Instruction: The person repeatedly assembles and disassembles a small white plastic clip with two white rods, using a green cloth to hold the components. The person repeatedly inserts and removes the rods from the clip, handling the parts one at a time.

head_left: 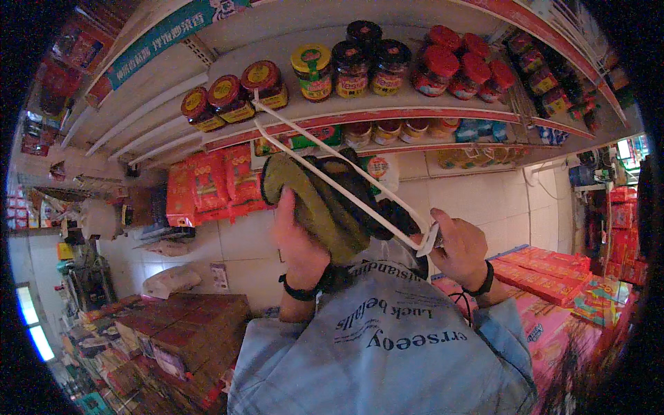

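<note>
My left hand is closed on a folded olive-green cloth with a dark edge, its thumb along the near side. My right hand grips the near end of a long white wire shelf rail. Two parallel rods of the rail slant up and left across the cloth, toward the jars on the shelf. At the shelf, the far end lies near a dark jar with a red-and-yellow lid. Whether the cloth touches the rods I cannot tell. Dark shapes behind the rail are too dim to name.
The shelf also bears a yellow-lidded jar, several black-lidded jars and several red-lidded jars. Red packages stand below. Brown cartons are at lower left, red boxes at right.
</note>
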`<act>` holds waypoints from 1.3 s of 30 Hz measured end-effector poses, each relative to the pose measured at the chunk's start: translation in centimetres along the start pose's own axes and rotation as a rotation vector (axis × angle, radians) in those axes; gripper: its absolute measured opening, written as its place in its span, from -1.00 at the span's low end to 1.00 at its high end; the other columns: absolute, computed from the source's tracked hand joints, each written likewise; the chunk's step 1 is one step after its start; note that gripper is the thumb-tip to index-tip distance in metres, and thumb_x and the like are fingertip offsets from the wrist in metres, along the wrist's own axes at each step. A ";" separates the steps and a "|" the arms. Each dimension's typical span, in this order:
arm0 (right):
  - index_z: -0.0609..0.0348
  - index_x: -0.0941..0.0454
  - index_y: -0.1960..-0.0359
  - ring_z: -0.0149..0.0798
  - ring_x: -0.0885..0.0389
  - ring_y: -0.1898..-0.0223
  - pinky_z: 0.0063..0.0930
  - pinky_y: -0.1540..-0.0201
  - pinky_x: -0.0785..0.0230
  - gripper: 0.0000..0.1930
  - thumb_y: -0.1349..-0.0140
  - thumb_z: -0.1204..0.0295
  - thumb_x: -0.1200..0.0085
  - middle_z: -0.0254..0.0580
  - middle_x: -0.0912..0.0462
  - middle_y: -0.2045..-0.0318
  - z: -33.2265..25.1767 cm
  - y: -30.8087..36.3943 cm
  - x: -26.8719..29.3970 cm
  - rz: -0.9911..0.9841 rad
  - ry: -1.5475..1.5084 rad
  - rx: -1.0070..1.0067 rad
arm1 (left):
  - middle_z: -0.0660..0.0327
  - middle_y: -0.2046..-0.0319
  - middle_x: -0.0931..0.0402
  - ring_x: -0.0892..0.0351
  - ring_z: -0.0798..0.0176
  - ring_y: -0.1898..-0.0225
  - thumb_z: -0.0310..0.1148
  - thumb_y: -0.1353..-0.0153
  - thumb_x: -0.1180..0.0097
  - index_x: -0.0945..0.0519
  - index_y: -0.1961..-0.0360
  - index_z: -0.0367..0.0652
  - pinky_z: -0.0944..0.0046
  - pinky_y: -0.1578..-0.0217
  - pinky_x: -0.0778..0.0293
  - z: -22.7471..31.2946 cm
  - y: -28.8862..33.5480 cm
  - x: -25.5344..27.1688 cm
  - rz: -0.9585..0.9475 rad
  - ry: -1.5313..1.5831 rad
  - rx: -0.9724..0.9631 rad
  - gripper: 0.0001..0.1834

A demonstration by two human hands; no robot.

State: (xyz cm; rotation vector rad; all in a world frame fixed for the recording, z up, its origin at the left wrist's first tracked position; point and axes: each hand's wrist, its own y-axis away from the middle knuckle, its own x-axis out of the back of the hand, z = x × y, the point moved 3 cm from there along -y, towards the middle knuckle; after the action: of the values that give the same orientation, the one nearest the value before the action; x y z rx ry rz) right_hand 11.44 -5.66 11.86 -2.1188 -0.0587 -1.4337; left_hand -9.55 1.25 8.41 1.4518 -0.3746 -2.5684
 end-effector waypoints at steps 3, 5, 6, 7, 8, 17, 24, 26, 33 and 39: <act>0.36 -0.29 0.09 -0.20 -0.43 0.63 -0.41 0.63 -0.29 -0.40 0.20 0.33 -0.20 -0.17 -0.45 0.61 -0.4 -0.3 0.3 0.050 0.087 0.103 | 0.17 0.16 -0.41 -0.42 0.23 0.15 -0.24 -0.20 0.19 -0.34 0.07 -0.19 0.22 0.09 -0.33 -1.1 0.1 -0.7 -0.064 0.043 0.095 -0.67; 0.33 -0.32 0.11 -0.23 -0.42 0.66 -0.44 0.65 -0.26 -0.43 0.20 0.35 -0.23 -0.21 -0.43 0.64 -0.5 -0.6 0.4 0.082 0.074 0.115 | 0.19 0.21 -0.44 -0.45 0.26 0.21 -0.33 -0.15 0.08 -0.37 0.14 -0.17 0.27 0.18 -0.39 -1.4 0.0 -0.8 -0.006 -0.082 0.010 -0.75; 0.29 -0.35 0.14 -0.26 -0.40 0.68 -0.47 0.67 -0.24 -0.45 0.20 0.37 -0.27 -0.24 -0.42 0.67 -0.6 -0.8 0.5 0.117 0.059 0.129 | 0.19 0.21 -0.44 -0.45 0.26 0.21 -0.33 -0.15 0.08 -0.37 0.14 -0.17 0.27 0.18 -0.39 -1.5 0.1 -1.0 -0.003 -0.077 0.010 -0.75; 0.29 -0.35 0.14 -0.26 -0.40 0.68 -0.47 0.67 -0.24 -0.45 0.20 0.37 -0.27 -0.24 -0.42 0.67 -0.6 -0.8 0.4 0.112 0.059 0.132 | 0.21 0.23 -0.44 -0.45 0.29 0.23 -0.36 -0.13 0.05 -0.38 0.17 -0.18 0.30 0.21 -0.39 -1.4 0.2 -1.3 -0.020 -0.099 -0.046 -0.77; 0.25 -0.34 0.10 -0.29 -0.41 0.65 -0.50 0.65 -0.26 -0.43 0.19 0.32 -0.25 -0.23 -0.43 0.63 -0.3 -0.8 -0.2 -0.011 -0.100 0.033 | 0.23 0.25 -0.45 -0.46 0.32 0.25 -0.40 -0.11 0.01 -0.39 0.21 -0.18 0.34 0.25 -0.40 -1.3 0.3 -1.5 -0.036 -0.120 -0.103 -0.79; 0.27 -0.36 0.19 -0.53 -0.23 0.74 -0.67 0.73 -0.05 -0.68 -0.14 0.27 0.12 -0.41 -0.33 0.67 -0.2 0.2 -3.5 -0.576 -1.687 -0.958 | 0.07 0.09 -0.34 -0.27 0.00 0.06 -0.48 0.16 -0.07 -0.31 -0.02 -0.28 0.16 -0.03 -0.11 -1.2 -0.5 -1.1 -0.187 -0.703 -0.393 -0.41; 0.20 -0.35 0.22 -0.52 -0.32 0.52 -0.68 0.51 -0.18 -0.80 -0.21 0.36 0.16 -0.38 -0.30 0.59 0.1 -0.7 -3.1 -0.469 -1.311 -0.715 | 0.13 0.11 -0.33 -0.30 0.17 0.08 -0.39 -0.05 -0.04 -0.37 0.04 -0.23 0.23 0.04 -0.20 -2.0 -0.5 -2.1 0.027 -0.491 -0.150 -0.59; 0.21 -0.33 0.24 -0.52 -0.31 0.45 -0.66 0.46 -0.18 -0.82 -0.17 0.40 0.10 -0.37 -0.30 0.57 -0.1 -1.3 -3.6 -0.312 -1.242 -0.695 | 0.18 0.17 -0.37 -0.33 0.27 0.13 -0.33 -0.13 0.01 -0.38 0.08 -0.22 0.30 0.07 -0.22 -2.6 -0.2 -1.6 -0.013 -0.739 -0.217 -0.67; 0.25 -0.25 0.30 -0.32 -0.43 0.52 -0.52 0.48 -0.29 -0.64 0.07 0.45 -0.17 -0.14 -0.47 0.45 -0.9 -2.6 -5.1 0.132 -0.492 -0.468 | 0.25 0.25 -0.46 -0.41 0.41 0.24 -0.53 -0.09 0.03 -0.42 0.13 -0.30 0.42 0.24 -0.34 -5.7 0.3 -1.1 -0.211 -0.589 -0.191 -0.73; 0.19 -0.28 0.38 -0.17 -0.46 0.65 -0.38 0.64 -0.31 -0.65 0.12 0.41 -0.22 -0.10 -0.47 0.54 -2.1 -2.6 -4.4 0.113 -0.517 -0.352 | 0.20 0.23 -0.45 -0.41 0.33 0.18 -0.55 -0.08 0.05 -0.41 0.13 -0.32 0.37 0.16 -0.31 -3.9 -0.3 0.3 -0.221 -0.820 -0.363 -0.72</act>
State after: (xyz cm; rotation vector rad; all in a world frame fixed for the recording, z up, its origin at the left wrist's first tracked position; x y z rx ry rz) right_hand 6.89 -3.27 9.72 -2.6875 0.1230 -0.8455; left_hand -6.41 0.94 6.12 0.2908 0.1777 -3.0857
